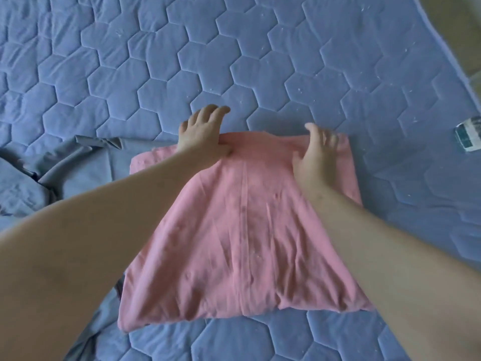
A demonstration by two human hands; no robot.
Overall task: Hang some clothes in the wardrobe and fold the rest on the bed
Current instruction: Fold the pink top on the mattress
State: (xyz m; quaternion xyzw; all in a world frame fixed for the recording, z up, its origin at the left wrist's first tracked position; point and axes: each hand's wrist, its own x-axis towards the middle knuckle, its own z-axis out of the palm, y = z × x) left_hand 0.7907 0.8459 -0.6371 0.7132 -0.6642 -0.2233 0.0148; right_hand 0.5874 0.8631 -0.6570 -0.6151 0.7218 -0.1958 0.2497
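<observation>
Now in hand: folding on the bed. The pink shirt (242,230) lies flat with its button strip up, and its far part looks already turned over into a band.
Place of the shirt: on the blue quilt (260,61), in the middle and close to the person; its left side lies over a grey garment (78,165).
Left hand (205,136): at the far edge of the shirt, fingers apart and only a little bent, reaching past the edge onto the quilt; the thumb pushes into the cloth and makes a small crease.
Right hand (317,155): on the right part of the far fold, fingers bent down onto the cloth. They are blurred, so I cannot tell if they pinch or only press.
Next move, as I judge: flatten the far fold, then bring the near hem up to it — both hands together, so the edges keep in line.
Risk: the thin cloth probably slides easily; wrinkles show near the hem.
Surface: soft quilt with hexagon stitching and some white lint.
Room: a strip of pale floor (458,27) beyond the bed's right edge, and a small white and green packet (468,138) near that edge — what it is I cannot tell. No wardrobe is in view.
</observation>
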